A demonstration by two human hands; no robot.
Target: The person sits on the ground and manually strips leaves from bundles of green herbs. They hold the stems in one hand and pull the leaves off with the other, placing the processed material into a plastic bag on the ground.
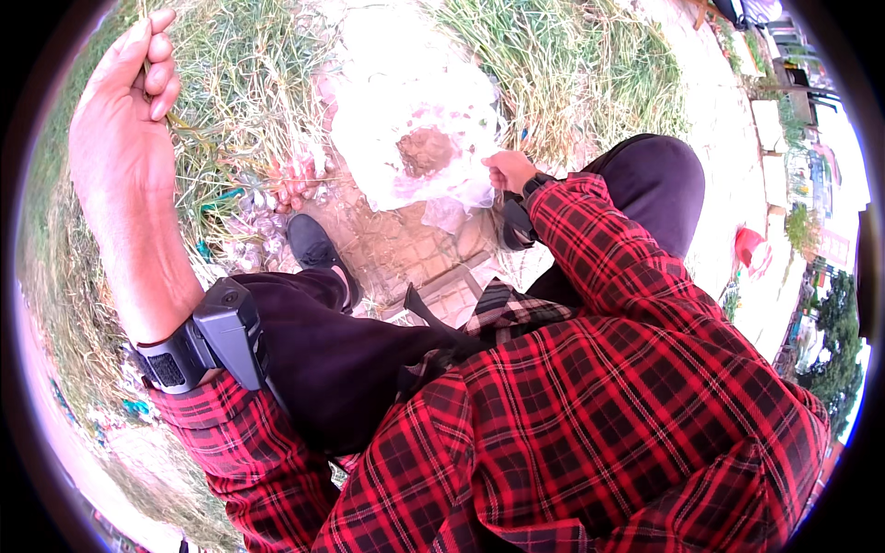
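My left hand point(135, 90) is raised at the upper left, palm up, with a thin grass stem point(181, 126) between thumb and curled fingers. My right hand point(510, 171) is at the right edge of a white plastic sheet or bag point(373, 131), fingers curled. Glare hides whether its fingertips pinch the plastic. On the plastic lies a brown, soil-like heap point(425, 151). Long cut grass lies in a left pile point(242, 76) and a right pile point(588, 69), on either side of the plastic.
Pinkish bulb-like things point(297, 181) and pale crumpled pieces point(259, 228) lie beside my dark shoe point(311, 242). Brick paving point(401, 242) shows between my feet. Farther right are a red object point(750, 249) and pale blocks point(769, 128) along an edge.
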